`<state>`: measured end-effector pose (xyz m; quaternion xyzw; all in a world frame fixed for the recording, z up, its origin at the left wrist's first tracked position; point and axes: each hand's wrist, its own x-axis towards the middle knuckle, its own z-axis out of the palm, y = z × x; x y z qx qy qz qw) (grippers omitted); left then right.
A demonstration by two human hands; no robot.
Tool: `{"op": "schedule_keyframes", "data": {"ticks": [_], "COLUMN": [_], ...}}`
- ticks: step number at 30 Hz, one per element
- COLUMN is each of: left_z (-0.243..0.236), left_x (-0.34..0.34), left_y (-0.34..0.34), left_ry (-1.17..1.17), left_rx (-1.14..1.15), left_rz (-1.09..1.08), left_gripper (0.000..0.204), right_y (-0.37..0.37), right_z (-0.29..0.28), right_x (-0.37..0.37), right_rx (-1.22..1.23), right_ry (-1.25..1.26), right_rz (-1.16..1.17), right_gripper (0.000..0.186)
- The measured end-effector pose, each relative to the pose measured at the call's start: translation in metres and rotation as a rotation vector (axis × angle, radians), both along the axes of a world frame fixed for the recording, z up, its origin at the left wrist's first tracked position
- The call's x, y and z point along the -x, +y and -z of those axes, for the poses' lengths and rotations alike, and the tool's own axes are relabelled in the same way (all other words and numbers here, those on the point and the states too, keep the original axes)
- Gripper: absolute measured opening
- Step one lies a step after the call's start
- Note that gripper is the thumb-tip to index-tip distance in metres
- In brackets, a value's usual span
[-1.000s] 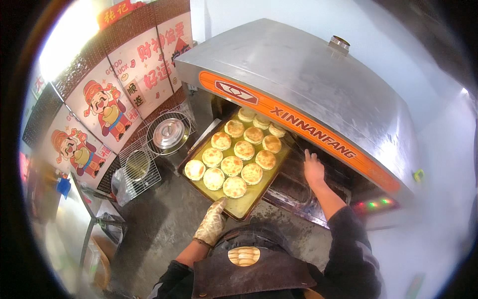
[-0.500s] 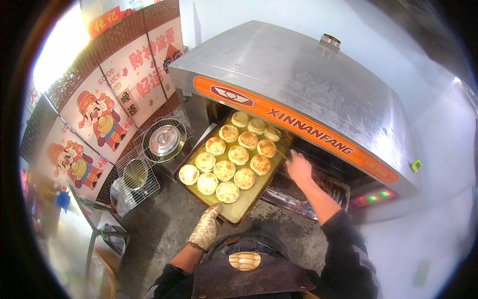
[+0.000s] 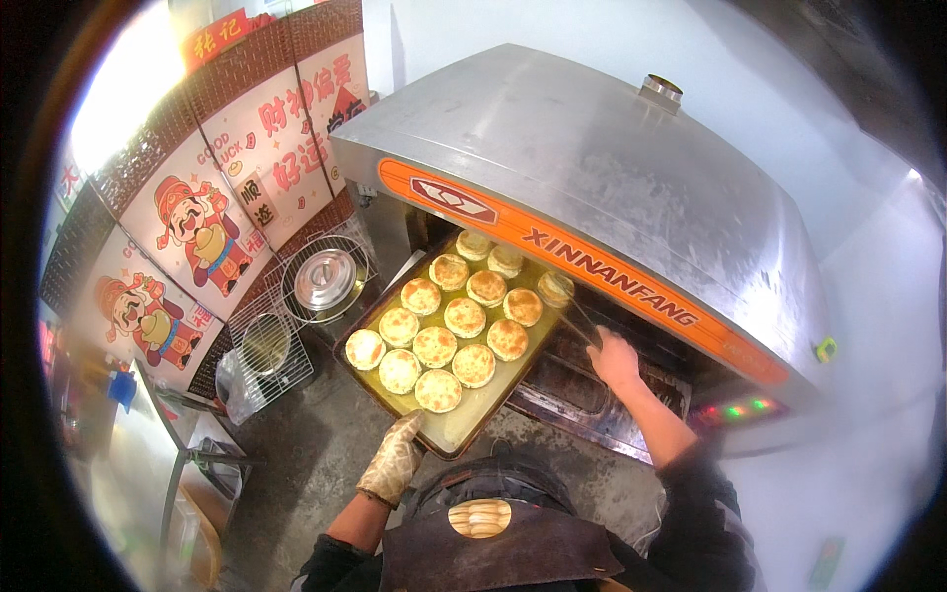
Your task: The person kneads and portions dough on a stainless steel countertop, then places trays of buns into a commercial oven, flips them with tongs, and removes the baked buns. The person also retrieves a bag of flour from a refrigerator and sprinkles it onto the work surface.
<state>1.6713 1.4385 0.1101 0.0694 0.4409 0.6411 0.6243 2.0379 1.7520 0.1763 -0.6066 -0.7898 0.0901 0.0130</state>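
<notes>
A dark-rimmed baking tray (image 3: 456, 431) sticks out of the oven mouth at a slant, bearing several round browned flatbreads (image 3: 434, 346) in rows. My left hand (image 3: 395, 458), in a patterned oven mitt, is closed on the tray's near edge. Bare and closed, my right hand (image 3: 614, 357) holds metal tongs (image 3: 582, 319) by the handle end. At the tip of the tongs is one flatbread (image 3: 555, 288), by the tray's right edge and slightly blurred. Whether the tongs pinch it or only touch it is hard to make out.
The steel oven (image 3: 592, 178) with an orange front strip stands ahead, its dark opening (image 3: 631, 345) right of the tray. Left of it, a round metal lid (image 3: 326, 273) lies by wire racks (image 3: 281, 380). A printed folding screen (image 3: 212, 232) and a table (image 3: 128, 474) line the left.
My right hand and the tongs have moved right and nearer to me, and the flatbread at their tip has shifted right. The tray and my mitted hand appear slightly further left.
</notes>
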Motion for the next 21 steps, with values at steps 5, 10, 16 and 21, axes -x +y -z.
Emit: {"op": "schedule_keyframes", "data": {"ticks": [5, 10, 16, 21], "left_z": [0.005, 0.003, -0.005, -0.008], "left_x": [0.0, -0.006, -0.011, -0.015], "left_y": [-0.002, 0.003, 0.005, 0.01], "left_ry": [0.489, -0.009, 0.015, 0.057], "left_rx": [-0.029, 0.009, 0.057, 0.093], "left_rz": [0.133, -0.059, -0.096, -0.123], "left_gripper": [0.044, 0.047, 0.048, 0.049], "right_y": [0.028, 0.088, 0.119, 0.141], "right_z": [0.0, 0.0, 0.011, 0.02], "right_x": [0.01, 0.038, 0.038, 0.045], "right_rx": [0.272, 0.9, 1.166, 1.249], "right_ry": [0.383, 0.759, 0.954, 0.992], "right_rz": [0.055, 0.356, 0.433, 0.46], "right_gripper": [0.065, 0.048, 0.047, 0.049]}}
